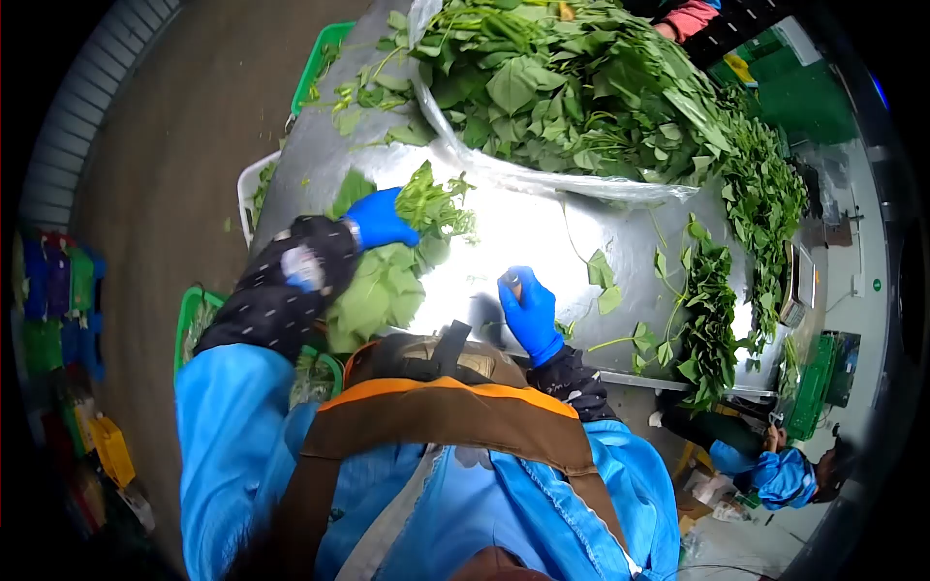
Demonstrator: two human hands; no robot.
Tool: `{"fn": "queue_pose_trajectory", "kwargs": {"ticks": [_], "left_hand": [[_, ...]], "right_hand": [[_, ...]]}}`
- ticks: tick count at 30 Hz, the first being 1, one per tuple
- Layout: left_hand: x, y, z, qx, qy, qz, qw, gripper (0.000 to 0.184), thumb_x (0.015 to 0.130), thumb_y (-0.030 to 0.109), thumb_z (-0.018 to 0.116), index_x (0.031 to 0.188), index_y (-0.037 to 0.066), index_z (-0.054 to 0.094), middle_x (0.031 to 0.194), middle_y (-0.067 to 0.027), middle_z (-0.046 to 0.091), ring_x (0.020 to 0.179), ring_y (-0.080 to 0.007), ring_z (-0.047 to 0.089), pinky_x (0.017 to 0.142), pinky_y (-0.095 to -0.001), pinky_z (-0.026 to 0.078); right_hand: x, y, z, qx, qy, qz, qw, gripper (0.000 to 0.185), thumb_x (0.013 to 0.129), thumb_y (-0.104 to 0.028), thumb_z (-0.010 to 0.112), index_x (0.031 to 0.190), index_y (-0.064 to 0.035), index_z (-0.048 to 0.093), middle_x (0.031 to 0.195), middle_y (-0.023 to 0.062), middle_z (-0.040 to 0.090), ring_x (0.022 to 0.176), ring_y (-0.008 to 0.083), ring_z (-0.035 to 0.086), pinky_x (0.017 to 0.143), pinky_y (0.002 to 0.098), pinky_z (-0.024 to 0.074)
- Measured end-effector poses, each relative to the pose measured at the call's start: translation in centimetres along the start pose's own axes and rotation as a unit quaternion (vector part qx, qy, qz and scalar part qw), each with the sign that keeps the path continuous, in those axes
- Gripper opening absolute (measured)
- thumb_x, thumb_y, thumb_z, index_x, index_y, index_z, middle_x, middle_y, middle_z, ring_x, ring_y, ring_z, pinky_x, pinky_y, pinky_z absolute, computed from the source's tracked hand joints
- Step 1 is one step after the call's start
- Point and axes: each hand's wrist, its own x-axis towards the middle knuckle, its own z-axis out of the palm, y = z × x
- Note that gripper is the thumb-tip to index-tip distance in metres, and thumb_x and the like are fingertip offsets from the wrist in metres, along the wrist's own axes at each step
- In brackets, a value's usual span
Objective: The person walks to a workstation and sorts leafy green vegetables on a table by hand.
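My left hand [383,219], in a blue glove, is closed round a bunch of leafy greens [431,205]; leaves stick out on both sides of it over the metal table [465,276]. Broad leaves [373,300] hang below that hand at the table's near edge. To the right, my right hand [528,305], also gloved in blue, has its fingers wrapped round a small tool with a brownish handle [512,284]; its far end cannot be made out. Bare metal lies between the two hands.
A large heap of greens [581,87] on clear plastic [581,184] covers the table's far side. Another pile [712,320] lies right. Green crates [325,58] and a white basket [247,194] stand left. A person [780,474] is at lower right; another person's hand [666,30] shows at top.
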Motion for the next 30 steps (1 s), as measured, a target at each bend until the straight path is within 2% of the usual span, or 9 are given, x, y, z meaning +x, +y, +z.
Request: {"fn": "queue_pose_trajectory", "kwargs": {"ticks": [1,5,12,20,22,23,24,27,30], "left_hand": [[-0.1,-1.0,-0.6,-0.174,-0.074,0.066,0.980,0.064,0.066,0.015,0.064,0.125,0.003,0.040,0.108,-0.0141,0.057,0.096,-0.0234,0.058,0.084,-0.0357,0.045],[-4.4,2.6,-1.4,-0.624,-0.243,-0.058,0.741,0.071,0.071,0.016,0.067,0.132,0.005,0.031,0.126,-0.0129,0.044,0.109,-0.0214,0.049,0.096,-0.0354,0.037],[-6.0,4.2,1.0,-0.695,-0.270,-0.039,0.665,0.067,0.070,0.014,0.066,0.128,0.004,0.035,0.122,-0.0122,0.047,0.106,-0.0206,0.051,0.092,-0.0349,0.040],[-6.4,2.1,5.0,-0.708,-0.226,0.005,0.669,0.063,0.068,0.011,0.065,0.125,0.003,0.039,0.117,-0.0113,0.051,0.103,-0.0198,0.053,0.088,-0.0343,0.043],[-6.8,1.7,4.8,-0.700,-0.196,0.037,0.685,0.062,0.068,0.010,0.065,0.124,0.003,0.040,0.116,-0.0111,0.052,0.102,-0.0196,0.053,0.087,-0.0342,0.044],[-6.9,1.7,4.3,-0.687,-0.171,0.065,0.703,0.061,0.068,0.009,0.065,0.124,0.003,0.041,0.116,-0.0110,0.052,0.102,-0.0195,0.054,0.087,-0.0341,0.044],[-6.8,2.1,3.4,-0.663,-0.152,0.100,0.727,0.061,0.068,0.009,0.065,0.123,0.003,0.041,0.115,-0.0109,0.053,0.101,-0.0194,0.054,0.086,-0.0340,0.044],[-5.0,5.0,-1.6,-0.453,-0.181,0.189,0.852,0.059,0.067,0.008,0.065,0.122,0.002,0.043,0.113,-0.0106,0.054,0.100,-0.0190,0.055,0.085,-0.0338,0.045],[-3.4,12.7,-4.6,0.009,-0.218,0.284,0.933,0.078,0.056,0.028,0.074,0.125,0.009,0.042,0.116,-0.0078,0.051,0.109,-0.0263,0.049,0.094,-0.0372,0.037]], "right_hand": [[0.2,-0.6,-0.1,0.006,0.022,-0.035,0.999,0.017,0.078,-0.012,0.060,0.092,-0.0068,0.052,0.070,0.0150,0.058,0.061,0.0290,0.060,0.053,0.0330,0.0456],[0.6,-2.8,-1.6,0.021,0.032,-0.061,0.997,0.016,0.077,-0.010,0.060,0.091,-0.0067,0.052,0.068,0.0128,0.058,0.058,0.0266,0.060,0.052,0.0298,0.0453],[3.1,-5.1,-1.7,-0.044,-0.013,-0.076,0.996,0.019,0.074,-0.014,0.058,0.092,-0.0088,0.053,0.071,0.0117,0.058,0.060,0.0290,0.059,0.053,0.0334,0.0461],[0.9,0.5,-2.2,-0.172,-0.053,-0.080,0.980,0.012,0.075,-0.013,0.050,0.085,-0.0057,0.052,0.075,0.0119,0.055,0.064,0.0302,0.058,0.055,0.0353,0.0472],[0.3,3.0,-3.6,-0.275,-0.093,0.038,0.956,0.023,0.079,-0.025,0.053,0.098,-0.0111,0.053,0.081,0.0140,0.061,0.070,0.0313,0.060,0.060,0.0381,0.0477],[-1.5,9.0,-4.5,-0.202,-0.058,0.050,0.976,0.025,0.080,-0.025,0.051,0.101,-0.0115,0.055,0.080,0.0158,0.062,0.073,0.0320,0.060,0.062,0.0396,0.0475],[-2.5,9.8,-6.4,-0.239,-0.047,0.197,0.950,0.023,0.081,-0.024,0.051,0.099,-0.0103,0.056,0.077,0.0168,0.061,0.073,0.0330,0.060,0.062,0.0405,0.0469],[-4.3,11.3,-10.0,-0.287,0.080,0.163,0.941,0.017,0.083,-0.028,0.050,0.088,-0.0118,0.052,0.066,0.0185,0.058,0.062,0.0384,0.057,0.053,0.0443,0.0434],[-3.1,11.1,-12.4,-0.269,0.082,0.229,0.932,0.017,0.081,-0.024,0.053,0.089,-0.0092,0.052,0.069,0.0202,0.057,0.067,0.0396,0.055,0.056,0.0458,0.0419]]}}
